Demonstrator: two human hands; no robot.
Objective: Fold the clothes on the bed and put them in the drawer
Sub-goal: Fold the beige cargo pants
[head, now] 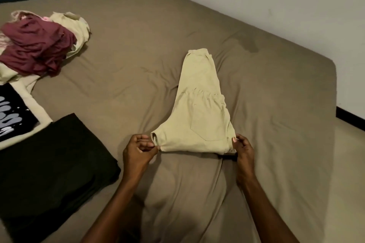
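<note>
1. Pinching the near corners of the beige shorts (199, 108), the left hand (138, 154) and right hand (244, 149) each hold an end of the waistband edge; the garment runs away from the fingertips across the brown bed sheet (138, 55), already doubled lengthwise by the look of it.
2. Fingers of both hands are curled, thumb against forefinger, gripping cloth at the waistband ends; nothing else is held.
3. To do this fold well, I would keep the edge between the two pinches taut and level, then carry it forward to the far hem so the corners meet; a slack edge will likely leave the creases seen mid-garment.
4. Beyond the left fingers lies a folded dark garment (49, 163); farther off, a black printed shirt (13, 110) and a heap with a maroon garment (37, 49).
5. The shirt carries pale grey lettering, cut off by the frame edge and unreadable. No drawer is visible.
</note>
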